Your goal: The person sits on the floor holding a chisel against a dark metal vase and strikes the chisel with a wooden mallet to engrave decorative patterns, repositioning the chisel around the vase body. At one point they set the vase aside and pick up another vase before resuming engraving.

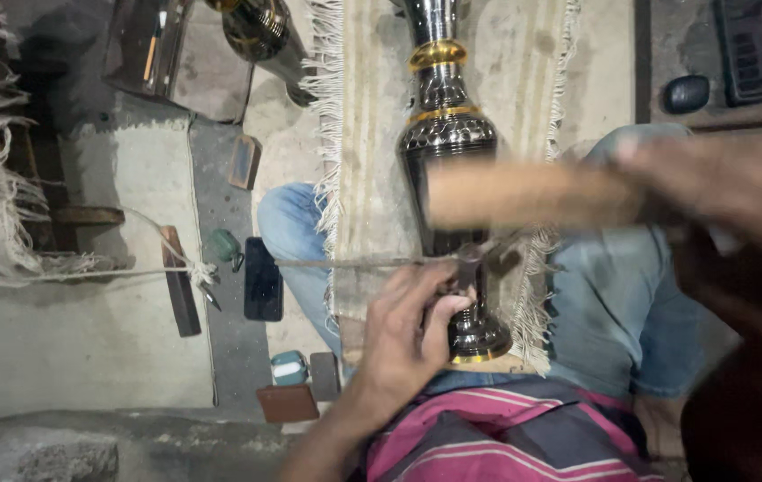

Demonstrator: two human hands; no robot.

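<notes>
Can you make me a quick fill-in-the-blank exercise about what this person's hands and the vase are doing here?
1. The metal vase lies across the person's ____.
2. The left hand steadies a small tool against the vase near its ____.
3. The right hand swings a blurred ____ mallet.
4. A dark phone lies on the ____ beside the knee.

Missing words: lap; base; wooden; floor

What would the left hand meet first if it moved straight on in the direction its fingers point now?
Probably the dark engraved metal vase: the left hand already touches its narrow stem near the base, fingers around a small tool.
</notes>
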